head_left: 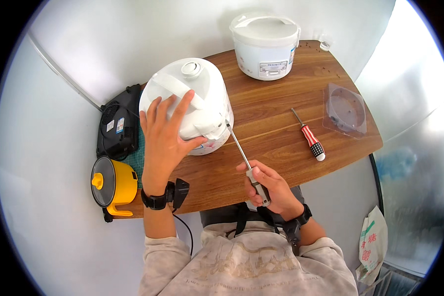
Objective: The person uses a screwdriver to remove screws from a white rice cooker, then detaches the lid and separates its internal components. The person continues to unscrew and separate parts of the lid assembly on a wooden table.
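Grips a grey-handled screwdriver [252,176] in the right hand [272,187], on the near right side of the white rice cooker [209,89], with fingers wrapped fully round the grip and thumb laid along it. Points the metal shaft forward and leftward at the white rice cooker, with the long axis slanting from handle end, on the near side, up to tip at the cooker's right wall, close by the lid latch. Hard to tell firm contact from a close miss there.

Rests the left hand [163,133] on the white rice cooker, with fingers spread wide across lid and carrying handle, thumb down by the front edge. On the bench [266,101], cooker upright, lid down, carrying handle slanting from far left toward near right.

To the right of the white rice cooker, a striped red screwdriver [314,142], almost parallel to the held one, shaft toward the far side; farther right, a clear plastic tray [348,109]. Beyond and to the right, a second cooker [265,52]. To the left, a black appliance [121,121]; nearer, a yellow pot [126,182].
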The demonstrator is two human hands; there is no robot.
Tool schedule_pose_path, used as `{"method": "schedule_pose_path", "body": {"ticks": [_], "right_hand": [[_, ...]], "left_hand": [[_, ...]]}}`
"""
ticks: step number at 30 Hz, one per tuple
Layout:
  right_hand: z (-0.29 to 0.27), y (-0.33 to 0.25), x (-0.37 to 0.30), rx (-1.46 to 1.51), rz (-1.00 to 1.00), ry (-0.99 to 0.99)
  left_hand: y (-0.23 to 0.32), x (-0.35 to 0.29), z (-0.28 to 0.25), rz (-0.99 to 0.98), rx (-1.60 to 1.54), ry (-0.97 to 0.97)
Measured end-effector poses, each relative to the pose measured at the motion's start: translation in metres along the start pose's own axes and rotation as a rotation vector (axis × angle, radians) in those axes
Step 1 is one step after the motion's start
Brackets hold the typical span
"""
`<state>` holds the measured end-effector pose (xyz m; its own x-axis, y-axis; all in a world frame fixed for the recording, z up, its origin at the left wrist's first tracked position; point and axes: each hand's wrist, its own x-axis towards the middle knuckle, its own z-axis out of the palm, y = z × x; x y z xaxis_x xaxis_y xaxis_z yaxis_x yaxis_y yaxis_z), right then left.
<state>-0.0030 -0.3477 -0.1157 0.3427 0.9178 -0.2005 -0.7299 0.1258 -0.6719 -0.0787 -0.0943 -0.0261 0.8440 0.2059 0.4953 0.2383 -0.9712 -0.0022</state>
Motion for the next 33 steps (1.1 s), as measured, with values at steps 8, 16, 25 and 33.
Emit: {"method": "schedule_pose_path", "body": {"ticks": [8, 16, 25, 33], "right_hand": [[-0.004, 0.005, 0.006, 0.048, 0.000, -0.058], [-0.002, 0.006, 0.009, 0.049, 0.021, -0.058], [-0.002, 0.008, 0.010, 0.003, -0.005, -0.028], [0.000, 0.004, 0.010, -0.013, -0.001, 0.001]], "left_hand": [[0.000, 0.000, 0.000, 0.005, -0.003, 0.008], [0.000, 0.000, -0.001, -0.007, -0.002, -0.004], [-0.001, -0.001, 0.000, 0.006, 0.005, 0.013], [-0.003, -0.001, 0.002, -0.015, -0.052, 0.006]]}}
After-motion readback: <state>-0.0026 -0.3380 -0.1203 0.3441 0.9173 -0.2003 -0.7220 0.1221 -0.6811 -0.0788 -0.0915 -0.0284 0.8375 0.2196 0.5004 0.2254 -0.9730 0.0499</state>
